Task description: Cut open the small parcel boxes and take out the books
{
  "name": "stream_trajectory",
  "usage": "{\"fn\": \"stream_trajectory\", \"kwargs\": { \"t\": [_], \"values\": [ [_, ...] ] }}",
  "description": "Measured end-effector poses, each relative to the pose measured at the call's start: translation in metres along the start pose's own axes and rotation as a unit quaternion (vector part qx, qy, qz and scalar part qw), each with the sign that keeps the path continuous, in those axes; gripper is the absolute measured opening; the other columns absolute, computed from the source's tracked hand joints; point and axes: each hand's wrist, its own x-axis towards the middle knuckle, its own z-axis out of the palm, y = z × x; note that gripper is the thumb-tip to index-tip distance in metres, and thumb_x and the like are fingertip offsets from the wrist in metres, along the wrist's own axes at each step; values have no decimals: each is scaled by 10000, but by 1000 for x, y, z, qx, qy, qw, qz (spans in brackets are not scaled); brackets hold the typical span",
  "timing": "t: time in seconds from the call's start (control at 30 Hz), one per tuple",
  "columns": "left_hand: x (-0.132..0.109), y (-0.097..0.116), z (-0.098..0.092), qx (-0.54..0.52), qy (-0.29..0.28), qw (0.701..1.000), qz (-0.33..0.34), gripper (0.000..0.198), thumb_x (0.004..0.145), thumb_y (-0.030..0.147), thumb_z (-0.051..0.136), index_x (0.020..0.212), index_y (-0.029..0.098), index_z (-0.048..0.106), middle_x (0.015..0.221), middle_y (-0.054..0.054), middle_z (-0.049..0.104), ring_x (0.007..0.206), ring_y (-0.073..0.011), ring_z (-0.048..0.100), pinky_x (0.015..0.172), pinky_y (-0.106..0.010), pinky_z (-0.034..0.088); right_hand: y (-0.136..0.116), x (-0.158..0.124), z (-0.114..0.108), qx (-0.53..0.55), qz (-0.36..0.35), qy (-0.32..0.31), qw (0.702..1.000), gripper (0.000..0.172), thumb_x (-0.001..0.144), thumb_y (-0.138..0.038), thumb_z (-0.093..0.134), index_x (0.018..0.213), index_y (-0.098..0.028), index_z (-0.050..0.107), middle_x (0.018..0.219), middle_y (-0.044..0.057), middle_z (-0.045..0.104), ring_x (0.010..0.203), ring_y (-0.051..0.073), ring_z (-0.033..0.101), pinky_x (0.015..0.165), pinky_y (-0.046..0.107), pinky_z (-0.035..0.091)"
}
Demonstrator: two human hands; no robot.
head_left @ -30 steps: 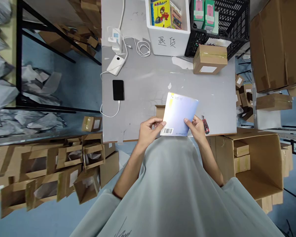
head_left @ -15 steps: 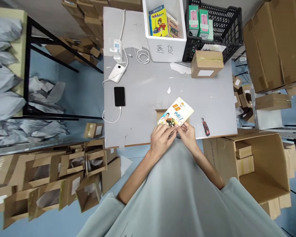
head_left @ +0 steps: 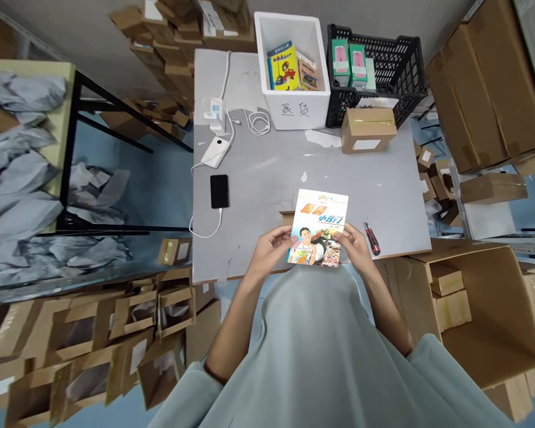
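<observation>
Holding book [head_left: 320,226] cover-up over desk [head_left: 267,172] edge: left grip [head_left: 271,246] pinching left edge, right grip [head_left: 354,246] pinching right. Cutter [head_left: 371,238] just right of right grip. Any set-down calls for bare desk ahead.

The book [head_left: 320,229] had a glossy printed paper cover; the table [head_left: 267,160] was matt grey, smooth though scuffed; along its far edge, the box [head_left: 368,128] was dull brown cardboard with shiny tape, the bin [head_left: 280,119] matt white foam, the crate [head_left: 405,65] black plastic lattice; the phone [head_left: 219,191] was glossy black.
</observation>
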Motion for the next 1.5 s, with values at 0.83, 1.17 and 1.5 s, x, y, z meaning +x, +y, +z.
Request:
{"fn": "stream_trajectory", "kwargs": {
  "t": [0.83,1.17,1.5],
  "values": [
    [204,159,-35,-13,97,987,127,698,751,377,970,1375,143,762,1371,-192,788,1107,-290,779,857,-355,677,-125,239,34,96,-58,-33,993,522,814,-338,980,1264,-263,726,1034,39,836,833,204,821,725,323,732],
    [200,68,-54,62,138,981,121,454,853,413,863,1223,159,797,1451,-205,783,1373,-369,749,1248,-542,559,-61,255,-3,-7,-26,105,994,437,674,-485,1003,924,-216,766,868,54,781,904,262,777,923,431,662],
    [63,-116,-59,58,135,964,-221,600,863,728,742,1113,183,763,1372,-228,806,1292,-379,794,1132,-507,622,115,75,-116,-67,167,111,977,888,462,-871,940,1069,-235,817,1203,183,840,1092,381,811,1031,549,623]
  ]
}}
